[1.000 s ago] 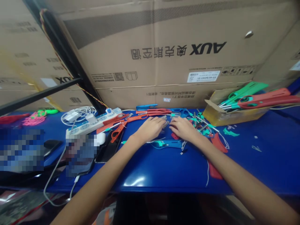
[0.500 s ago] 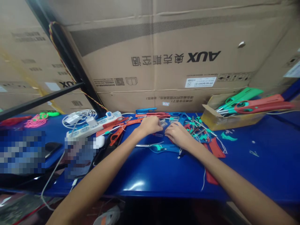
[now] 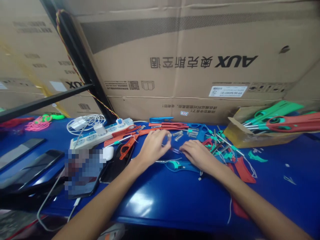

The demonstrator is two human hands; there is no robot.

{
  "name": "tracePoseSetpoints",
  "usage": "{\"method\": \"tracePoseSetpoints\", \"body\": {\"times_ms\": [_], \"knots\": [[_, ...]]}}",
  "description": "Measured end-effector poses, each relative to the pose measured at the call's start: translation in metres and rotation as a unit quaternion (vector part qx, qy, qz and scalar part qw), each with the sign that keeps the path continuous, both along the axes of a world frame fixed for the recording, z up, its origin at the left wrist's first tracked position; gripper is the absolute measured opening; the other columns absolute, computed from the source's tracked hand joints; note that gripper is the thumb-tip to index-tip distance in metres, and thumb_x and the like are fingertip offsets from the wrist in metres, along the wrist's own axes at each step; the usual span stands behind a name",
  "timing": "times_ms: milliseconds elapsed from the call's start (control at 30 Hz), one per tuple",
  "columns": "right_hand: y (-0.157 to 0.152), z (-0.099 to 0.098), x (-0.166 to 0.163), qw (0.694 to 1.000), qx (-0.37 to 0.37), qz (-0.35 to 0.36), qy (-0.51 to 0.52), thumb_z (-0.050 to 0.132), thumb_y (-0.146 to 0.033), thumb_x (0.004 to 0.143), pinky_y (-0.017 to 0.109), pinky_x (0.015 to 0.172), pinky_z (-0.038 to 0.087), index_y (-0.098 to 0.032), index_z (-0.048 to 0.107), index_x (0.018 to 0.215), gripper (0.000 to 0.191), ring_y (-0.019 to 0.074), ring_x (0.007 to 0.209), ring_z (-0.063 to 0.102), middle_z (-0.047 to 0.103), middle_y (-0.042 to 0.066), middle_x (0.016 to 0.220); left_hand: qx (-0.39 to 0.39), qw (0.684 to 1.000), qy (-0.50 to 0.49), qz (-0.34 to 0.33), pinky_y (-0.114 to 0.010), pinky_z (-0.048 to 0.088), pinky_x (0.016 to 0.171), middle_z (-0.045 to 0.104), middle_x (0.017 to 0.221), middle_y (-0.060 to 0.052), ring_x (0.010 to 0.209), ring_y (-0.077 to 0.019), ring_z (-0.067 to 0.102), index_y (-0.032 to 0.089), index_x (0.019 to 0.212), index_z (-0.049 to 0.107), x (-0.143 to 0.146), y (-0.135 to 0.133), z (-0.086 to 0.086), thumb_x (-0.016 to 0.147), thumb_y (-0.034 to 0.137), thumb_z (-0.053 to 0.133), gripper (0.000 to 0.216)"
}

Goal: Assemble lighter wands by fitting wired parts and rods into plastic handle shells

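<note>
My left hand (image 3: 153, 146) rests on the blue table (image 3: 160, 200) with its fingers curled and pinched around a small clear plastic tube. My right hand (image 3: 197, 154) lies palm down beside it, fingertips pressed together near the left fingertips, over a blue-handled scissors part (image 3: 178, 164). Several small clear tubes (image 3: 183, 134) lie just beyond both hands. Orange scissors (image 3: 126, 133) lie left of the left hand. Teal and metal scissor parts (image 3: 222, 148) are piled right of the right hand.
A white power strip (image 3: 100, 133) with chargers and coiled cable sits at the back left. Phones (image 3: 37, 165) lie at the left edge. A small cardboard box (image 3: 243, 138) with green and red scissors stands at the right. Large cardboard cartons (image 3: 195, 60) wall the back.
Both hands have drawn slightly back toward me from the clear tubes, and the left fingers now pinch one. The camera has shifted, so the scene sits further right.
</note>
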State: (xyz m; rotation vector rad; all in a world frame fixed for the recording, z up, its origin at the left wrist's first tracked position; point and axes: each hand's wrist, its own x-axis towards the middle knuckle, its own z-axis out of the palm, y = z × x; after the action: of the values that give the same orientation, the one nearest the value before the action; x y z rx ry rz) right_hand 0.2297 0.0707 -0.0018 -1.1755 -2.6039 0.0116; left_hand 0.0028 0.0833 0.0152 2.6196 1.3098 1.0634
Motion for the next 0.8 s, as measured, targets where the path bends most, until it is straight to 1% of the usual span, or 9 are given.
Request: {"method": "tracePoseSetpoints", "body": {"times_ms": [133,267,333,433,500,600,667,733,800], "knots": [[-0.002,0.004,0.003,1.0,-0.023,0.015,-0.011,0.054,-0.021,0.099,0.038,0.084,0.037,-0.022,0.069,0.094,0.015,0.0232,0.094,0.06,0.072,0.004,0.096,-0.029,0.999,-0.025,-0.017,-0.036,0.048,0.086,0.072,0.097,-0.002,0.093,-0.0211,0.067,0.02,0.098,0.061,0.003,-0.001,-0.001,0.089,0.015,0.062,0.01],[-0.004,0.004,0.002,0.999,-0.031,0.006,-0.01,0.054,-0.023,0.099,0.037,0.083,0.037,-0.021,0.069,0.094,0.017,0.0231,0.094,0.06,0.071,0.005,0.097,-0.043,0.994,-0.091,-0.033,-0.033,0.048,0.088,0.07,0.102,-0.003,0.097,-0.0196,0.065,0.02,0.101,0.06,0.001,-0.001,0.002,0.094,0.023,0.06,0.008],[-0.005,0.001,0.0,1.0,-0.022,0.008,-0.007,0.053,-0.025,0.1,0.037,0.085,0.038,-0.021,0.07,0.098,0.017,0.0234,0.096,0.06,0.07,0.006,0.098,-0.045,0.992,-0.12,-0.017,-0.031,0.048,0.084,0.068,0.1,-0.003,0.091,-0.018,0.063,0.019,0.101,0.059,0.001,-0.001,0.003,0.096,0.028,0.06,0.01],[-0.005,-0.005,-0.003,1.0,0.006,0.01,-0.006,0.054,-0.029,0.1,0.038,0.086,0.038,-0.021,0.07,0.105,0.019,0.0245,0.097,0.061,0.069,0.006,0.1,-0.086,0.982,-0.167,-0.006,-0.027,0.047,0.075,0.065,0.088,0.0,0.077,-0.0141,0.059,0.019,0.097,0.058,0.002,-0.001,0.004,0.095,0.033,0.061,0.015],[-0.003,-0.008,-0.005,1.0,0.004,0.002,-0.002,0.055,-0.029,0.1,0.037,0.084,0.038,-0.022,0.071,0.102,0.018,0.0241,0.094,0.061,0.069,0.006,0.099,-0.121,0.971,-0.206,-0.027,-0.026,0.048,0.077,0.064,0.087,0.001,0.078,-0.0133,0.06,0.019,0.096,0.057,0.004,-0.002,0.003,0.095,0.033,0.062,0.015],[0.0,-0.011,-0.005,1.0,-0.011,-0.021,0.014,0.056,-0.028,0.099,0.034,0.08,0.038,-0.02,0.069,0.094,0.016,0.0225,0.09,0.06,0.069,0.005,0.095,-0.17,0.945,-0.269,-0.077,-0.029,0.05,0.085,0.065,0.093,-0.001,0.089,-0.015,0.065,0.018,0.095,0.055,0.008,-0.002,0.001,0.092,0.029,0.065,0.015],[0.001,-0.013,-0.005,0.999,-0.013,-0.033,0.018,0.056,-0.028,0.099,0.034,0.078,0.038,-0.019,0.066,0.092,0.015,0.0225,0.088,0.06,0.069,0.006,0.093,-0.196,0.931,-0.289,-0.105,-0.03,0.051,0.087,0.064,0.095,-0.002,0.093,-0.0161,0.066,0.018,0.095,0.053,0.01,-0.003,-0.001,0.091,0.027,0.065,0.015],[0.001,-0.014,-0.004,0.999,-0.017,-0.037,0.019,0.057,-0.027,0.098,0.034,0.077,0.037,-0.018,0.064,0.091,0.014,0.023,0.087,0.059,0.068,0.006,0.091,-0.199,0.93,-0.283,-0.124,-0.031,0.051,0.087,0.064,0.096,-0.003,0.092,-0.0162,0.065,0.018,0.097,0.053,0.012,-0.003,-0.003,0.091,0.026,0.065,0.015],[0.001,-0.016,-0.005,0.999,-0.021,-0.038,0.019,0.056,-0.026,0.099,0.035,0.077,0.037,-0.017,0.063,0.091,0.014,0.0235,0.086,0.058,0.067,0.007,0.091,-0.185,0.938,-0.259,-0.136,-0.031,0.051,0.085,0.064,0.096,-0.004,0.091,-0.0158,0.063,0.018,0.099,0.054,0.013,-0.003,-0.005,0.091,0.025,0.065,0.015]]}}
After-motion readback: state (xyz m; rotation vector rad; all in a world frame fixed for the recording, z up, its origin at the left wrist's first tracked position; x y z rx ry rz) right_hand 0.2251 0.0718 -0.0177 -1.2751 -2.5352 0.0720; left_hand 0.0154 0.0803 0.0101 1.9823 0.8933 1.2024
